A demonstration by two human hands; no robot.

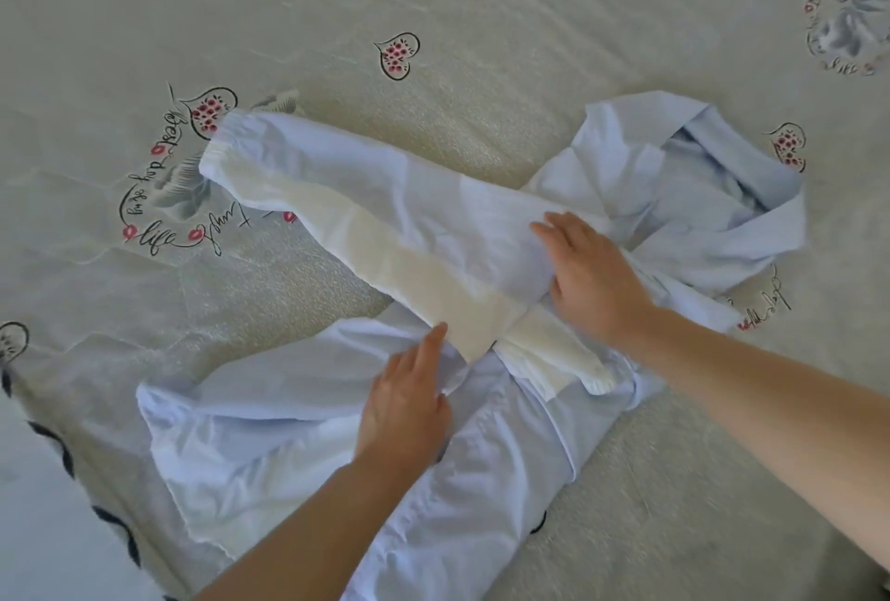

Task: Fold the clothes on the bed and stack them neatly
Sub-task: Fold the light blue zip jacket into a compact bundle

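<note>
Both grips flat on thin, creased jacket (337, 215)

The jacket (298, 446) lies spread on the bedspread (481, 71) before me; its hood (698, 186) sits far right; one sleeve (346, 205) runs out to the far left across the body; my left hand (409, 403) rests flat near its fold; my right hand (592, 273) lies flat beside the hood.
</note>
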